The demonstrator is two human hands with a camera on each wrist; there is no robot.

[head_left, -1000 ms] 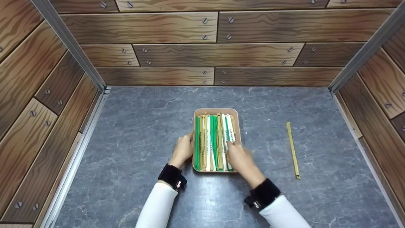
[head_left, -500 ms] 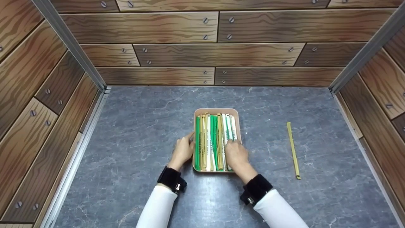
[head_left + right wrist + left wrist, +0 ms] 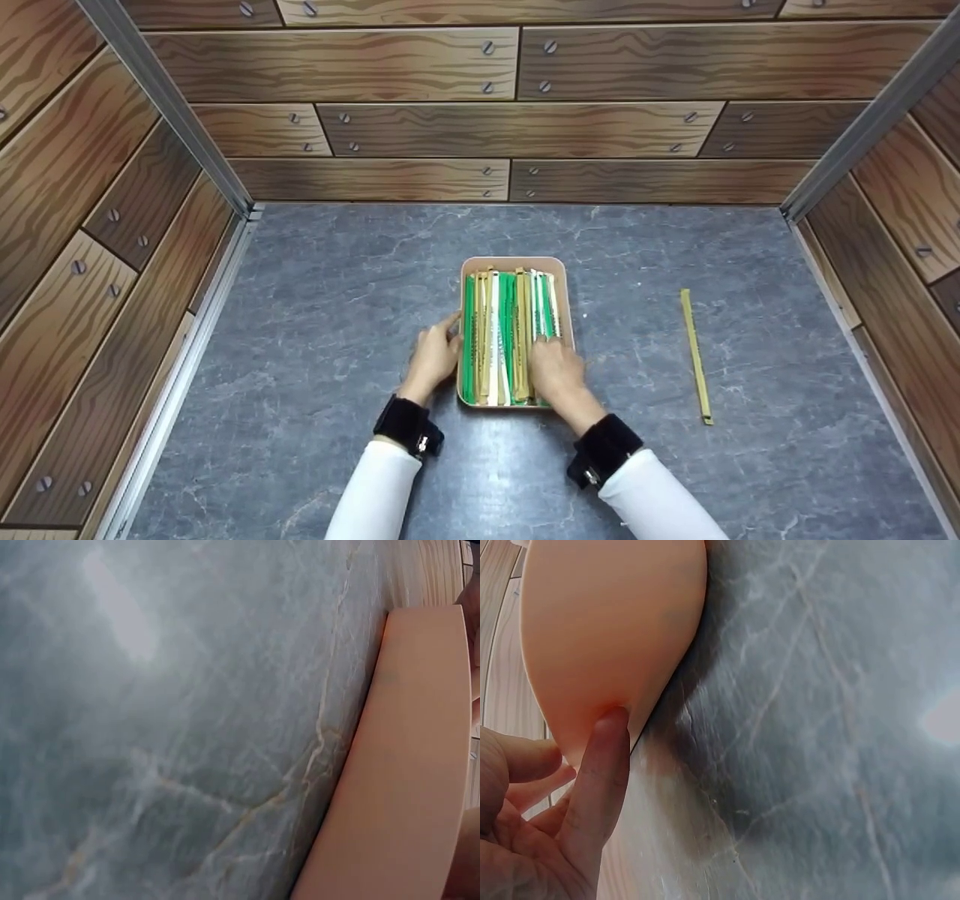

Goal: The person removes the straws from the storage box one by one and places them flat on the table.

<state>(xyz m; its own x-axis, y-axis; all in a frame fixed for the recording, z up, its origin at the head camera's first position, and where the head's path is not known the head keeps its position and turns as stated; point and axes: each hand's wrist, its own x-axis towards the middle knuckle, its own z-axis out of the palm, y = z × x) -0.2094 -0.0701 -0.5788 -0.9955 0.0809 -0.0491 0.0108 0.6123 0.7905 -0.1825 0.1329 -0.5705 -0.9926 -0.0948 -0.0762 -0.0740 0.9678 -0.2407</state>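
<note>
A peach-coloured rectangular tray [image 3: 474,264] stands in the middle of the table, filled with slim printed stick packets, green [image 3: 506,307], gold [image 3: 520,330] and white [image 3: 494,322], lying lengthwise side by side. Against the tray's left outer wall rests my left hand [image 3: 433,356]; in the left wrist view a straight finger [image 3: 604,765] presses that wall, with the thumb by the rim. My right hand [image 3: 559,371] reaches into the tray's right part, over the white and green packets. Its fingers bend down among them, and the fingertips are hidden.
One loose gold stick packet [image 3: 696,356] lies on the grey marbled table [image 3: 337,285], right of the tray. Wood-patterned panels [image 3: 420,67] enclose the table at the back and both sides. In the right wrist view the tray wall [image 3: 397,765] borders the table.
My right hand has shifted slightly left within the tray. The white and green packets under it have straightened and moved, showing more green. My left hand stays at the tray's side.
</note>
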